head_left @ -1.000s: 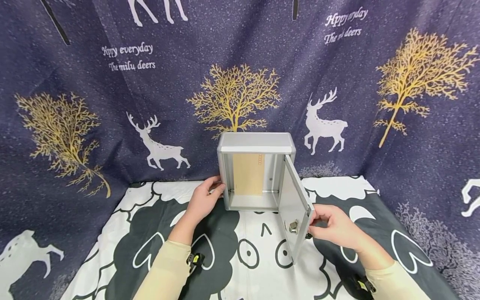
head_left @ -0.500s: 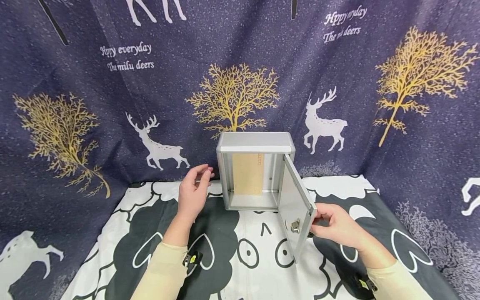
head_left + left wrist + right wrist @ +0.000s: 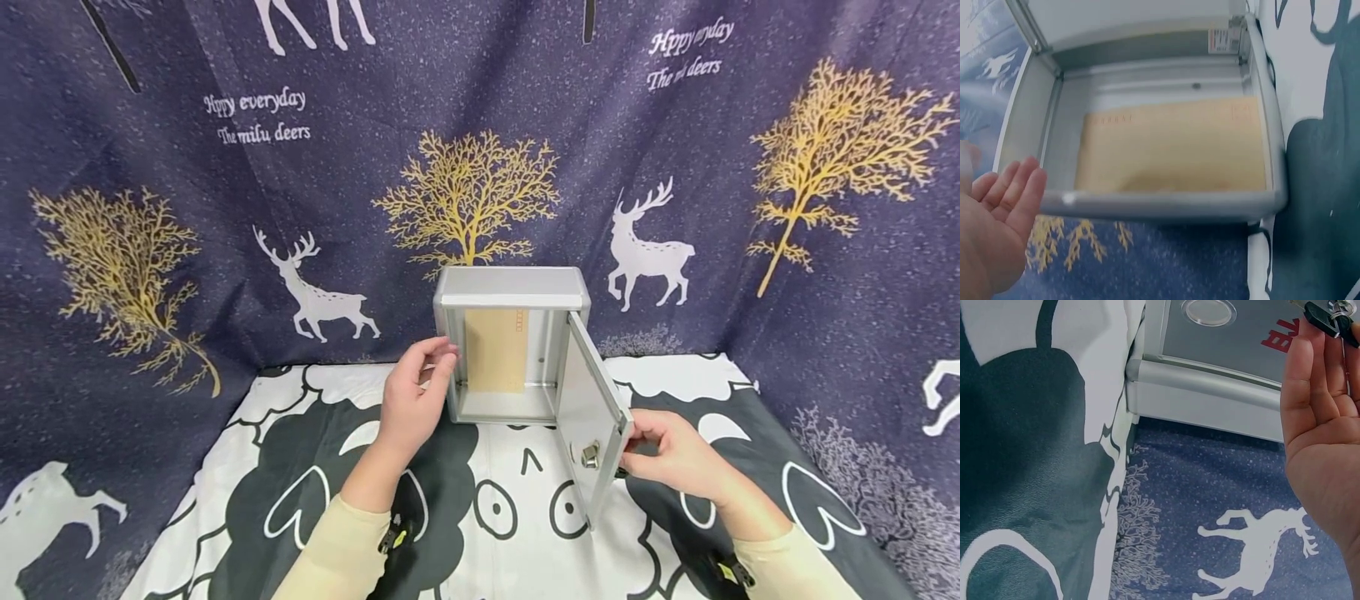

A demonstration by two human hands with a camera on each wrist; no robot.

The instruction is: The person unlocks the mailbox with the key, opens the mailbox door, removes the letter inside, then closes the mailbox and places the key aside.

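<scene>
A silver metal letter box (image 3: 512,287) stands on the cloth with its door (image 3: 588,400) swung out to the right. Inside, a tan envelope (image 3: 497,350) leans upright against the back wall; the left wrist view shows the envelope (image 3: 1172,147) too. My left hand (image 3: 414,400) is beside the box's left side, fingers loosely bent and holding nothing. At the door's free edge my right hand (image 3: 667,450) has its fingertips on the outer side, pinching a black-headed key (image 3: 1321,319) near the lock (image 3: 590,455). Its grip is partly hidden by the door.
The box rests on a black-and-white patterned cloth (image 3: 510,567). A dark blue curtain (image 3: 337,192) with deer and gold trees hangs close behind it. In the right wrist view, the door's outer face has a round window (image 3: 1209,311) and red lettering (image 3: 1282,336).
My left hand let go of the box's left side, drew back to the left, then came back towards it. The right hand and door shifted slightly right, then stayed.
</scene>
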